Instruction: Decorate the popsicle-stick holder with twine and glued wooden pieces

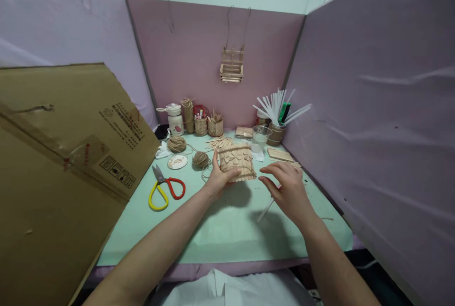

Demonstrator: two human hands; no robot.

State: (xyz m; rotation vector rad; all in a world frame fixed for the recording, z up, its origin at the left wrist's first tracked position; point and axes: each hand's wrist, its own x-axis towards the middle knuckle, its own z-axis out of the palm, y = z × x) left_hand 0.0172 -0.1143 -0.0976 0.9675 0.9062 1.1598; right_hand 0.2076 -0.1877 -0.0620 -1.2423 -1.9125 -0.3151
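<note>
My left hand (219,176) is closed around the lower left side of a small craft-stick basket (237,162), holding it just above the pale green table (227,230). The basket is made of wooden sticks, with twine wound around its top and bottom. My right hand (284,186) hovers just to the right of the basket with its fingers spread and nothing in it. A thin white stick (265,210) lies on the table under that hand.
Red-and-yellow scissors (165,189), two twine balls (177,144) (201,159) and a small round dish (177,162) lie left of the basket. Jars, a white bottle (174,119), a clear cup (261,136) and a pot of white sticks (276,115) line the back. A cardboard box (60,163) leans at left.
</note>
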